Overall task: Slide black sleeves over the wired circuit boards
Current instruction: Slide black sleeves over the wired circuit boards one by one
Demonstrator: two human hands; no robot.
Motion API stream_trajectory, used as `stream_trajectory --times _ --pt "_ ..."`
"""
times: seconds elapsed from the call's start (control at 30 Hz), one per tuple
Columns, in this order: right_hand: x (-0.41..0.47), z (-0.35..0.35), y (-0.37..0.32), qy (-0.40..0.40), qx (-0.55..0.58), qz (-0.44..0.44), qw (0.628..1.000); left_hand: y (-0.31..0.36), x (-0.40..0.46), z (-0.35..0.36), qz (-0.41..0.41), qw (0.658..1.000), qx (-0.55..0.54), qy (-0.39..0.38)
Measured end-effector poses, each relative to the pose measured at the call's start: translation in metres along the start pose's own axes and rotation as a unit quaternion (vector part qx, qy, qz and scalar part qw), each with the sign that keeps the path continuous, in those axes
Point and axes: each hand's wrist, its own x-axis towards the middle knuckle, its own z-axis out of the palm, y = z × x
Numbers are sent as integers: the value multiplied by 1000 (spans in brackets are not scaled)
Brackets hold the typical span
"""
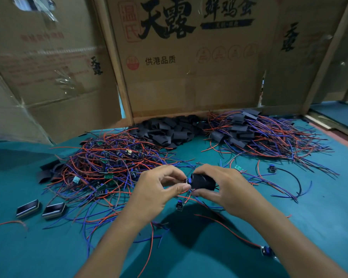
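Note:
My right hand grips a black sleeve above the green table, thumb under it and fingers over the top. My left hand pinches a small wired circuit board at the sleeve's left mouth; only its blue end shows there. Red and blue wires trail down from the two hands. A heap of bare wired boards lies to the left. Loose black sleeves are piled at the back, and boards with sleeves on them are heaped at the back right.
Cardboard sheets wall off the back of the green table. Two small dark rectangular blocks lie at the left front. Stray wired boards lie near my right hand and by my right forearm.

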Motion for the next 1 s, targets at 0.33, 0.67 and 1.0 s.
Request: stream_trajectory --times 0.33,0.67,1.0 --pt "1 0 -2 -4 -5 0 1000 -1 0 1 0 1000 -20 10" --pt "0 4 -4 4 -7 3 1000 -3 1 8 33 999 -4 24" --pt "-2 8 -3 -13 -40 12 999 1 1 10 -20 999 -39 -7"
